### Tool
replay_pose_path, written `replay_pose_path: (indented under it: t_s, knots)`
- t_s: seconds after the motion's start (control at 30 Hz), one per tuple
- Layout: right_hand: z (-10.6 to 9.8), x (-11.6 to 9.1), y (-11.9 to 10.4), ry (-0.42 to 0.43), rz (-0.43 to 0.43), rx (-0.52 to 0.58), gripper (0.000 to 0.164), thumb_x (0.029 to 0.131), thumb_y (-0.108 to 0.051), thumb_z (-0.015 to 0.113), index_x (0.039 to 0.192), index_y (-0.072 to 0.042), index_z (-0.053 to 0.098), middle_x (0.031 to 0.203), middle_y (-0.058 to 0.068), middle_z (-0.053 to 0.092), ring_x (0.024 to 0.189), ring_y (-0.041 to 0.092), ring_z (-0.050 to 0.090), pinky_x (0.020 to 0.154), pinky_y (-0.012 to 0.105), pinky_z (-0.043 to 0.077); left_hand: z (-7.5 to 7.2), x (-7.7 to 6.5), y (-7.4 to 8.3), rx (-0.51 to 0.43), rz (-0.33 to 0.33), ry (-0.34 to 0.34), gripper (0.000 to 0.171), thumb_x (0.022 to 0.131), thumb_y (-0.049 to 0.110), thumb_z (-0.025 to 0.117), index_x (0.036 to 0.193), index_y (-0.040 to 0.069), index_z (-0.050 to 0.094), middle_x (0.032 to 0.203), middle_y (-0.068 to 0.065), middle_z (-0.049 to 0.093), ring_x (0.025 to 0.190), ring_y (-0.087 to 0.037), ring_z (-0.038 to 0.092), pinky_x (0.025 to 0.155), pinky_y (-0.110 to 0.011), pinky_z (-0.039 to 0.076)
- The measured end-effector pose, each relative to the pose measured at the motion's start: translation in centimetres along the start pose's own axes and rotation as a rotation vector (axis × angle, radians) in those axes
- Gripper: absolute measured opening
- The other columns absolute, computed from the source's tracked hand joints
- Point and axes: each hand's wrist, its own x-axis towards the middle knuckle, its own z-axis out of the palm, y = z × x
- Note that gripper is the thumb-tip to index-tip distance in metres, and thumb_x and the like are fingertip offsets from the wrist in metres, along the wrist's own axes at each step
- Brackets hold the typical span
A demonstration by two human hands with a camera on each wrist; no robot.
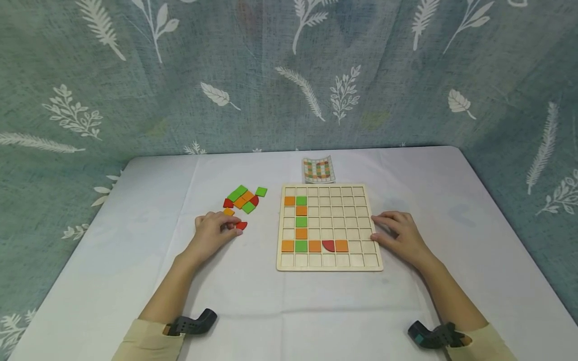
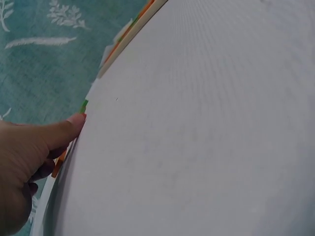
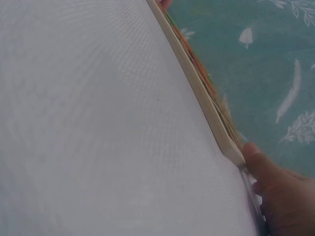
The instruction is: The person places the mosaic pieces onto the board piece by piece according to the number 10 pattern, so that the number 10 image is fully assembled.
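Between its thumb and fingertips my left hand (image 1: 212, 233) pinches a red quarter-circle tile (image 1: 242, 225), low over the white cloth. Just beyond that hand lie an orange tile (image 1: 229, 212) and a loose cluster of green, orange and red tiles (image 1: 244, 198). A wooden grid board (image 1: 356, 260) lies flat, with orange and green squares forming a column on its left. Along a lower row sit orange and green squares plus a red rounded tile (image 1: 328, 245). My right hand (image 1: 402, 234) touches the board's right edge with thumb and fingertips, its fingers relaxed.
Behind the board lies a small printed card (image 1: 318, 170) with a coloured grid pattern. The white-clothed table (image 1: 280, 306) meets a green leaf-patterned curtain (image 1: 253, 75) at the back. Dark cameras are strapped to both wrists.
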Motion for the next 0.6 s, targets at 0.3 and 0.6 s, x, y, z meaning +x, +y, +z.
replay_pose_path:
  t_s: [0.3,0.6]
  knots:
    - [0.0,-0.1,-0.1,-0.006,0.015,0.001,0.046,0.076,-0.02,0.078,0.118,-0.004,0.065,0.118,0.017,0.057,0.112,0.033,0.041,0.09,0.05,0.033,1.6,0.3,1.0,0.154,0.141,0.103,0.03,0.076,0.031,0.079,0.095,0.009,0.073,0.073,0.004,0.054,0.085,-0.019,0.049,0.083,-0.042,0.024]
    - [-0.2,0.0,-0.3,-0.009,0.005,0.002,0.047,0.077,-0.021,0.077,0.119,-0.003,0.065,0.118,0.017,0.056,0.112,0.033,0.041,0.09,0.05,0.033,3.0,0.9,2.0,0.25,0.413,0.236,0.028,0.071,0.031,0.082,0.087,0.01,0.074,0.066,0.004,0.052,0.078,-0.017,0.046,0.081,-0.038,0.032]
